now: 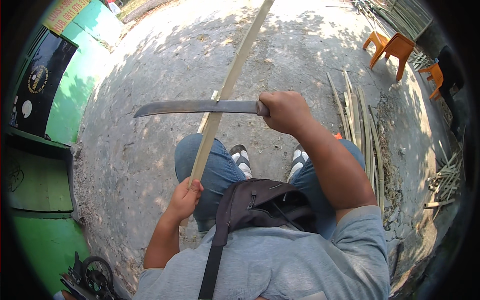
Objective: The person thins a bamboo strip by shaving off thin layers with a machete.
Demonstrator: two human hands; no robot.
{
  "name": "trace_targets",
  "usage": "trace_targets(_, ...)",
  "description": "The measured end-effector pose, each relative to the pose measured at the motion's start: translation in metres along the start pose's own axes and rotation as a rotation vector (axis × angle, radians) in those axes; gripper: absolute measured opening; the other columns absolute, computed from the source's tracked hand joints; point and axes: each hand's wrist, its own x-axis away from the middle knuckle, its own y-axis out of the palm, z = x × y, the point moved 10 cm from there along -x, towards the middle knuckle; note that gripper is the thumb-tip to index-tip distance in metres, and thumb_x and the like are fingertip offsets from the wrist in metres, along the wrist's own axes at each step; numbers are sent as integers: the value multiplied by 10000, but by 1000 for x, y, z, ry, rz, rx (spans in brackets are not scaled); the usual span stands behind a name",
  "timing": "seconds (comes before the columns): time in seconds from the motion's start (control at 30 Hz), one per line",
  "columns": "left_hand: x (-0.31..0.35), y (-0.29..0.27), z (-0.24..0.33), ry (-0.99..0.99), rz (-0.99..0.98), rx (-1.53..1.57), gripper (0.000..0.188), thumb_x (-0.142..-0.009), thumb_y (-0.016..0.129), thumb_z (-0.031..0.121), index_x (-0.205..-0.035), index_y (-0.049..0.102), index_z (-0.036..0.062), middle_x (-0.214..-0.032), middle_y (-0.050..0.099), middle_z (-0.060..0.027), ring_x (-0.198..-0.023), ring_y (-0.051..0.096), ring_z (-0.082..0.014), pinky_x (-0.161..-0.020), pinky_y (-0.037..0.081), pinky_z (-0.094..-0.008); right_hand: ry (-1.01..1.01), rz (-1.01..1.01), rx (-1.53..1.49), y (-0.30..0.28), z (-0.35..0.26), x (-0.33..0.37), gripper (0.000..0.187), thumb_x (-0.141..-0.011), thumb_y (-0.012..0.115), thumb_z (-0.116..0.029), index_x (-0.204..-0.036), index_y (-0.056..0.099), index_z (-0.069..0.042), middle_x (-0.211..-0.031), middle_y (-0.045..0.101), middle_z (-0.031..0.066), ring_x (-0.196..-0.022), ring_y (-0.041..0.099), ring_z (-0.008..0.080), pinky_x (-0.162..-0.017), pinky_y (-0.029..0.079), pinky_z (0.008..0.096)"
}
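Observation:
A long bamboo strip [206, 147] slants from my lap up and away toward the far edge of the view. Near its lower end, over my left knee, my left hand [185, 199] is closed around it. My right hand [286, 111] grips the handle of a machete [187, 106], whose broad, dark blade points left. The blade lies across the strip, about level with my knees. A small pale piece of bamboo [215, 95] sticks up beside the strip at the blade, perhaps a sliver splitting from its edge.
Bamboo strips [362, 127] lie on the concrete to my right, with a heap of short pieces [445, 180] farther right. Orange plastic chairs [397, 50] stand at the far right, by a person in dark clothes [451, 75]. A green wall [70, 105] and a motorbike [92, 275] are on the left.

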Motion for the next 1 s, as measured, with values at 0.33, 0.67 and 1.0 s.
trace_targets(0.33, 4, 10, -4, -33, -72, 8, 403, -1123, 514, 453, -995, 574, 76, -715, 468, 51, -587, 411, -44, -519, 343, -232, 252, 92, -31, -21, 55, -8, 52, -878, 698, -199, -866, 743, -175, -824, 754, 81, -814, 738, 339, -723, 575, 470)
trace_targets(0.67, 5, 8, -6, -20, -102, -3, 403, -1112, 515, 491, -999, 552, 106, -695, 437, 61, -555, 387, -53, -499, 336, -238, -24, -60, 19, -5, -4, -1, 50, -849, 703, -222, -849, 700, -172, -822, 732, 84, -806, 726, 349, -716, 565, 503)
trace_targets(1.0, 27, -23, -10, 120, 65, -277, 436, -1120, 539, 423, -924, 626, 43, -701, 561, 18, -631, 510, -79, -575, 411, -276, 337, 107, -110, -48, 98, -4, 135, -918, 690, -250, -934, 746, -128, -847, 729, 167, -832, 708, 400, -747, 565, 517)
